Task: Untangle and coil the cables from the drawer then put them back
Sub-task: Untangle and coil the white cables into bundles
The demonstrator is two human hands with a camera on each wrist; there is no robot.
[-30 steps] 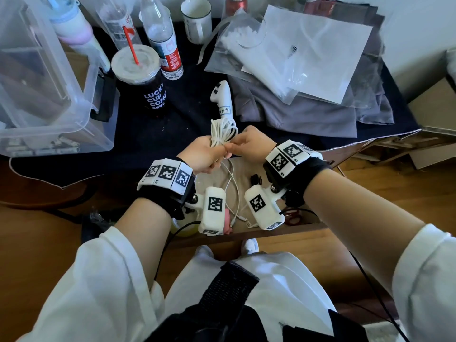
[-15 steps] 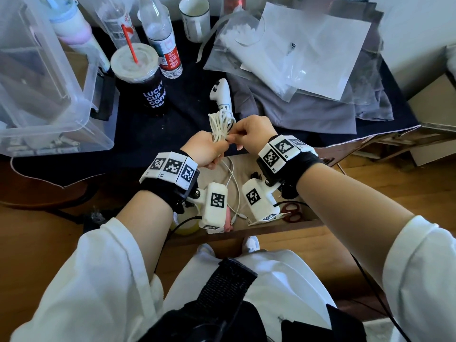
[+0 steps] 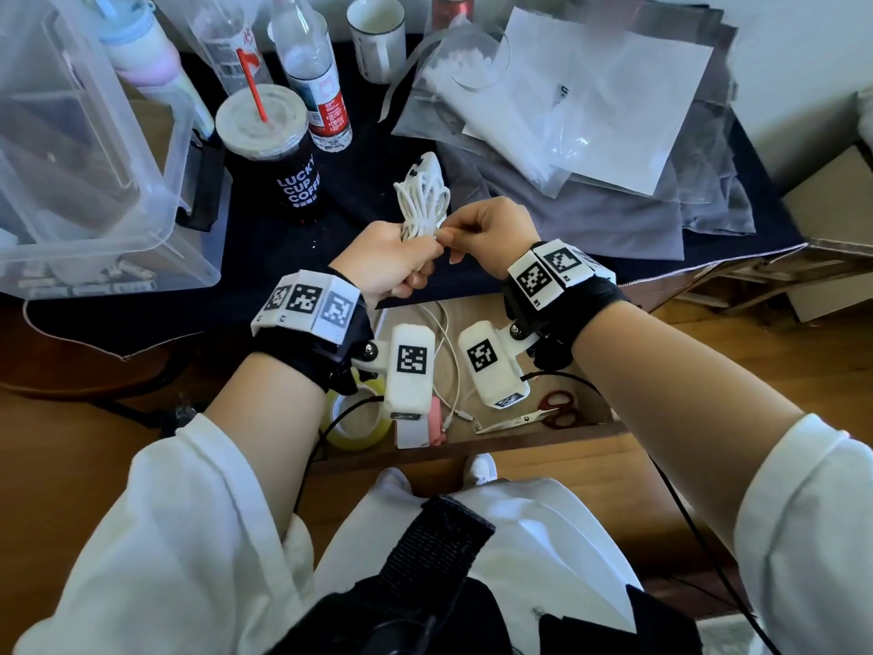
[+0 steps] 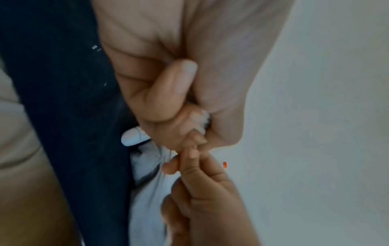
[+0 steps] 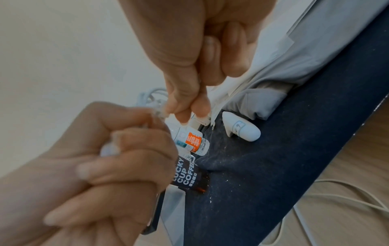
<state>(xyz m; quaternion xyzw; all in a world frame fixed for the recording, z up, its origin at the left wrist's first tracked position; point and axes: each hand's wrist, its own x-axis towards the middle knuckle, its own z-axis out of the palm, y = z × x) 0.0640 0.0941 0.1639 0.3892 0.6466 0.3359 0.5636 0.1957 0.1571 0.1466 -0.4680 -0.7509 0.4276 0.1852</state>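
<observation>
- Head view: the left hand (image 3: 387, 257) holds a white cable bundle (image 3: 422, 200) in its fist above the open drawer (image 3: 590, 404). The right hand (image 3: 491, 234) pinches the cable's end.
- Left wrist view: curled fingers (image 4: 166, 93) wrap the cable.
- Right wrist view: fingertips (image 5: 183, 106) pinch together at the fist.

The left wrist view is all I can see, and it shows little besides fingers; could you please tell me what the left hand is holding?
Observer: The left hand grips a coiled white cable; its loops stand up out of the fist in the head view.
Operator: Thank you. What is the right hand doing?
Observer: The right hand pinches the cable right at the left fist.
Operator: Is any cable left in the drawer?
Observer: Yes, another white cable lies in the open drawer, near red-handled scissors.
</observation>
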